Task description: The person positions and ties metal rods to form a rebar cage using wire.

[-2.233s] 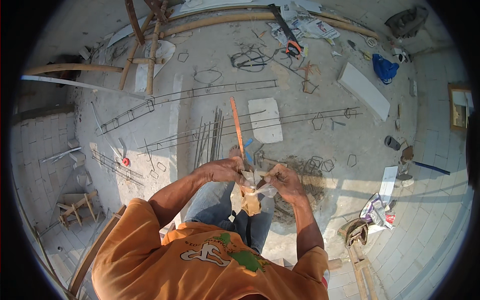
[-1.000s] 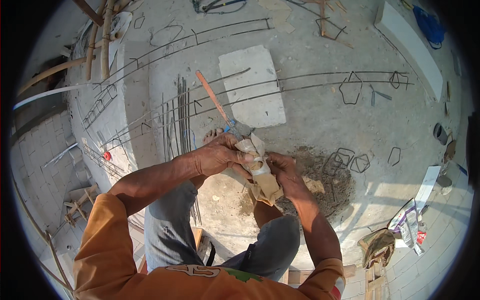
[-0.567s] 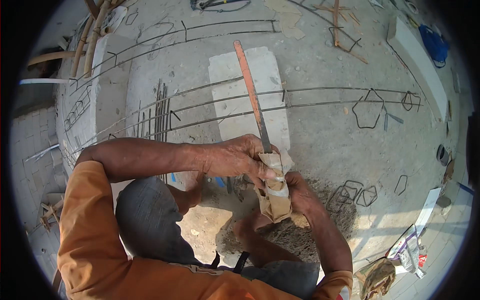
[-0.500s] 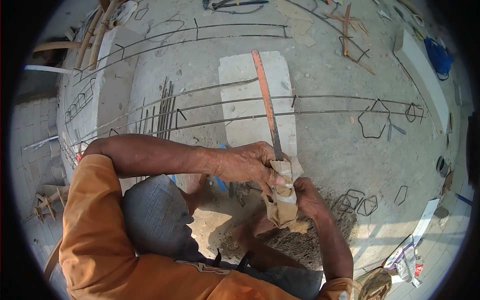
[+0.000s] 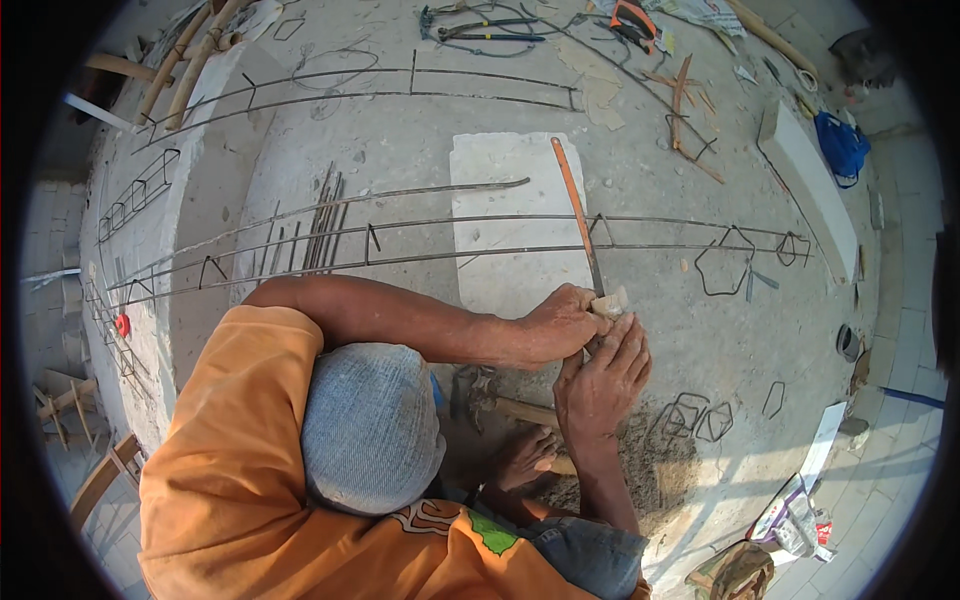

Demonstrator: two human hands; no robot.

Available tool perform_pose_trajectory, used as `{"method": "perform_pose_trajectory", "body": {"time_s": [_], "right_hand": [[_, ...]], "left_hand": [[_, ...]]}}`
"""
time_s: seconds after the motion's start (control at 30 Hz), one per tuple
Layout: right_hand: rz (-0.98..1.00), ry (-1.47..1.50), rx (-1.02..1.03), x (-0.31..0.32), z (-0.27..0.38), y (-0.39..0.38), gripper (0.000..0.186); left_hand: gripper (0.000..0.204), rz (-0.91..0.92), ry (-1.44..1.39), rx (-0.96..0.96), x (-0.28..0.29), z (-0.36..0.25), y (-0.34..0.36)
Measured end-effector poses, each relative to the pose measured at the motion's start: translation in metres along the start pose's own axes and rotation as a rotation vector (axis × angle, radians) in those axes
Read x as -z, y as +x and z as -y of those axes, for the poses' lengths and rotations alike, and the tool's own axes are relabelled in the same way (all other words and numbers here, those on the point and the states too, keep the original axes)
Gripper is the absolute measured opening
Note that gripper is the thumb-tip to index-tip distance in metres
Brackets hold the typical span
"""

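Note:
An orange hacksaw blade (image 5: 573, 195) points away from me, its far end over a pale slab (image 5: 500, 165). Crumpled brown paper (image 5: 612, 302) is wrapped around its near end. My left hand (image 5: 562, 326) is closed on that wrapped end, fingers curled in. From the right, my right hand (image 5: 605, 375) presses its fingers together over the paper, touching the left one. Most of the wrap is hidden by the two hands. Just beyond them, a long steel bar frame (image 5: 430, 255) with bent stirrups runs across the floor, passing under or behind the blade.
My denim-covered knee (image 5: 370, 430) rises at left, and my bare foot (image 5: 528, 458) rests near a wooden handle (image 5: 525, 410). Loose steel stirrups (image 5: 690, 415) lie at right, cut rods (image 5: 325, 225) at left. Farther off are another bar frame (image 5: 500, 75) and an orange-handled saw (image 5: 635, 25).
Both hands and the blade have shifted right in view. My right hand has come up and its fingers now cover the paper, which hung loose and more exposed before.

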State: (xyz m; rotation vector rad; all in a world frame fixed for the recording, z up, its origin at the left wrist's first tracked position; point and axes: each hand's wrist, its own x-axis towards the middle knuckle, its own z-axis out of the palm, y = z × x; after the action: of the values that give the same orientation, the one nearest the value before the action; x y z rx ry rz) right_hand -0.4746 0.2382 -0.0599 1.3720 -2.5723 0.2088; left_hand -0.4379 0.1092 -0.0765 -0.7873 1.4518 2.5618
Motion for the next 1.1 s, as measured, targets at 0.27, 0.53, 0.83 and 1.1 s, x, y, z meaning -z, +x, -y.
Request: {"method": "perform_pose_trajectory", "body": {"time_s": [0.27, 0.53, 0.83, 1.1], "right_hand": [[0.101, 0.330, -0.028, -0.017, -0.009, 0.008, 0.042], [0.312, 1.055, -0.341, -0.015, 0.009, -0.005, 0.028], [0.332, 1.225, -0.279, -0.061, 0.046, -0.005, 0.040], [0.845, 1.610, -0.908, -0.045, 0.038, 0.014, 0.054]], "left_hand": [[0.027, 0.023, 0.072, -0.048, 0.027, -0.003, -0.016], [0.037, -0.219, 0.965, -0.335, 0.112, -0.057, -0.076], [0.027, -0.341, 1.213, -0.361, 0.113, -0.010, -0.047], [0.020, -0.333, 1.206, -0.399, 0.124, -0.011, -0.040]]}}
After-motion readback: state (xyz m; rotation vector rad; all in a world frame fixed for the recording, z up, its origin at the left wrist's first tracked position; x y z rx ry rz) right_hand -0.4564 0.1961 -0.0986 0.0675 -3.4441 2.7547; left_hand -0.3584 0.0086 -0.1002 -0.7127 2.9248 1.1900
